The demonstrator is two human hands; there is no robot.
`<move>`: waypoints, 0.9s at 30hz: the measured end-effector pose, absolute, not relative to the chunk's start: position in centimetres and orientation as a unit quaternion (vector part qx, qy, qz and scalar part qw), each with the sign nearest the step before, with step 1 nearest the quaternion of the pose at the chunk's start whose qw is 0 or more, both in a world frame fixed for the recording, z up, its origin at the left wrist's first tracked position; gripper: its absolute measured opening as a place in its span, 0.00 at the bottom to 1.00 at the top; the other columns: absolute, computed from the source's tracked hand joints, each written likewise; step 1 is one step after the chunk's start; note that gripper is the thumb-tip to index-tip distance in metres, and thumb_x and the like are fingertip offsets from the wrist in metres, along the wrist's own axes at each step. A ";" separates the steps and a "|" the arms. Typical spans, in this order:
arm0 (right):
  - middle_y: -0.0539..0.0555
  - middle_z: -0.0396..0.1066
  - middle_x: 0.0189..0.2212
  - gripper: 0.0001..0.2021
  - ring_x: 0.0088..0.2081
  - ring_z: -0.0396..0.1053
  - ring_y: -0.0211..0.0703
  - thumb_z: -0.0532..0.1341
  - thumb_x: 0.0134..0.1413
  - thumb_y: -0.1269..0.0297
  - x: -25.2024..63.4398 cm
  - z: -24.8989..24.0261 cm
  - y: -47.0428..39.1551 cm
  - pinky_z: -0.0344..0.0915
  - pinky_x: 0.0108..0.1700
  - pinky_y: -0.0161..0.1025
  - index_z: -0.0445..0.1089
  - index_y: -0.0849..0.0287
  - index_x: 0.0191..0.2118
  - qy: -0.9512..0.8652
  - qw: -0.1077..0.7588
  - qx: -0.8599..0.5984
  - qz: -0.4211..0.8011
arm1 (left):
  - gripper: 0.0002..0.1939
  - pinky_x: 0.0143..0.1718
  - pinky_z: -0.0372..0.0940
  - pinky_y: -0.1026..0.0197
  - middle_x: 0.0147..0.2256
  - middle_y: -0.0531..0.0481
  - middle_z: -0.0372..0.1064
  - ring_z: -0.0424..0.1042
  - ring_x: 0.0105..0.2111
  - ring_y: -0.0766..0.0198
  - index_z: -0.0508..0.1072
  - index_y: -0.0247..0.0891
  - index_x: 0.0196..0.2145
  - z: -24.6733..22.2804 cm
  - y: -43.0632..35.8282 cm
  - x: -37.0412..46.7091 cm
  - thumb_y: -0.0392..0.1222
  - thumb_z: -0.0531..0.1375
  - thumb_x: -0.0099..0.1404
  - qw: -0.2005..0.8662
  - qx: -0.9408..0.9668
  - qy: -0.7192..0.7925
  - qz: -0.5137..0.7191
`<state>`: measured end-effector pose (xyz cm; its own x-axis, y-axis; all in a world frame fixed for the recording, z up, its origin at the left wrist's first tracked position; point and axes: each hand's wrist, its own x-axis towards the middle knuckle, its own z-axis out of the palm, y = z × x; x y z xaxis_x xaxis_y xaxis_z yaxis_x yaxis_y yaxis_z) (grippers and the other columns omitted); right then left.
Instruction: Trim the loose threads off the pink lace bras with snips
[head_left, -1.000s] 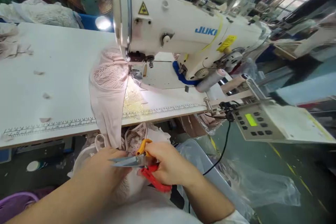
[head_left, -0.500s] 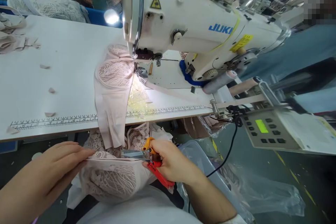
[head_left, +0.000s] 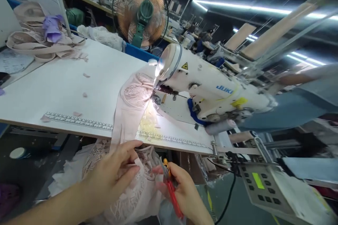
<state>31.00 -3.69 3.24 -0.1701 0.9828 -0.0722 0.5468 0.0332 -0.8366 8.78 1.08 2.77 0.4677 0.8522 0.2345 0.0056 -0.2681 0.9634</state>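
My right hand (head_left: 182, 186) is closed round scissors (head_left: 173, 197) with red and orange handles, near the table's front edge. To its left, my left hand (head_left: 116, 168) has its thumb and fingers bent over a pale pink lace garment (head_left: 132, 200), pinching a small light piece at its edge. That garment hangs below the table edge, over my lap. Another pink lace piece (head_left: 136, 96) lies on the white table (head_left: 97, 74), its edge under the needle area of the sewing machine (head_left: 203, 81), with a strip hanging down behind my left hand.
A fan (head_left: 141, 10) stands behind the table. Pink straps and a purple cloth (head_left: 52, 28) lie at the back left. A control panel (head_left: 260, 186) sits at the right, beside a roller holding tape. Small scraps dot the table. A person in blue stands at the far right.
The head view has tilted up, bringing the fan and lights into sight. My left hand has moved right, closer to the scissors, and bent its fingers; the scissors now point more upward.
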 end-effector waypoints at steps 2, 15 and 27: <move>0.53 0.68 0.33 0.08 0.26 0.58 0.36 0.62 0.51 0.63 30.6 4.1 -3.1 0.57 0.28 0.34 0.63 0.57 0.34 -0.622 0.367 -0.544 0.428 | 0.29 0.24 0.67 0.72 0.31 0.59 0.63 0.67 0.21 0.72 0.49 0.61 0.59 2.7 1.1 9.6 0.32 0.49 0.67 0.488 0.715 0.295 0.404; 0.48 0.65 0.25 0.12 0.25 0.59 0.35 0.70 0.41 0.67 29.0 7.1 2.3 0.57 0.27 0.33 0.65 0.59 0.30 -0.583 0.330 -0.433 0.603 | 0.31 0.32 0.65 0.70 0.30 0.60 0.68 0.70 0.27 0.69 0.46 0.58 0.62 2.6 1.1 11.0 0.34 0.50 0.66 0.409 0.756 0.316 0.400; 0.50 0.64 0.26 0.04 0.25 0.61 0.37 0.60 0.51 0.68 27.8 7.6 1.1 0.60 0.27 0.35 0.62 0.58 0.31 -0.701 0.371 -0.503 0.343 | 0.11 0.22 0.58 0.67 0.25 0.53 0.64 0.65 0.25 0.63 0.71 0.39 0.34 3.9 2.0 10.1 0.47 0.57 0.58 0.607 0.613 0.419 0.283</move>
<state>27.80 1.09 7.56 -0.2193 0.9599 0.1748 0.4506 0.2586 -0.8545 10.14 1.96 3.89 0.4898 0.8568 -0.1613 0.1702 0.0874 0.9815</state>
